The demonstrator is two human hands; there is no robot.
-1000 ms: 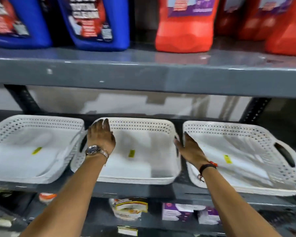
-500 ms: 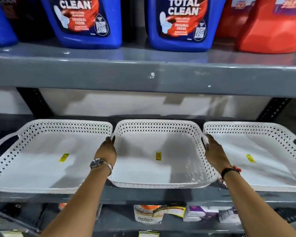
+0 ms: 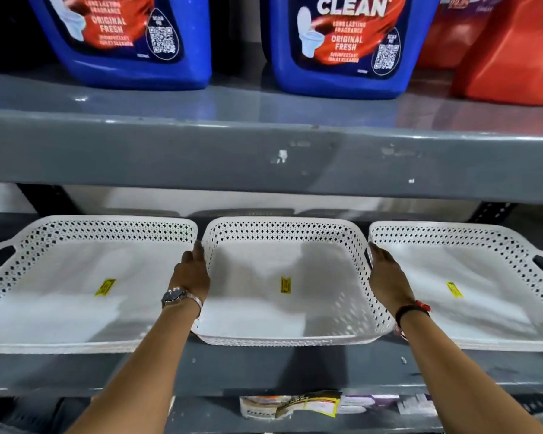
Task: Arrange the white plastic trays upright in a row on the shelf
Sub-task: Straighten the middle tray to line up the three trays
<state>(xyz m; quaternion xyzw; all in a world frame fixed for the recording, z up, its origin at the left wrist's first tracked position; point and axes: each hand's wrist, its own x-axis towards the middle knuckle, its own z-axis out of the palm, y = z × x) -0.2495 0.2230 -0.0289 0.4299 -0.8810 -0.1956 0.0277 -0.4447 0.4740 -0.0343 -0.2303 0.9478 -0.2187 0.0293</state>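
Three white perforated plastic trays lean side by side on the grey middle shelf (image 3: 264, 364), each with a yellow sticker inside. My left hand (image 3: 191, 274) grips the left side of the middle tray (image 3: 282, 230). My right hand (image 3: 386, 277) grips its right side. The left tray (image 3: 76, 230) lies just left of my left hand. The right tray (image 3: 452, 236) sits behind my right hand. The middle tray's handles are hidden by my hands.
Above, a grey shelf (image 3: 264, 158) carries blue toilet-cleaner jugs (image 3: 348, 42) and orange jugs (image 3: 508, 51). It overhangs the trays closely. Below the middle shelf are small packets and labels (image 3: 292, 405). Black shelf uprights (image 3: 489, 211) stand at the back.
The view has shifted left and closer. My left hand has moved from the tray's back-left corner to its left side. Both hands now hold the middle tray, which sits straighter between its neighbours.
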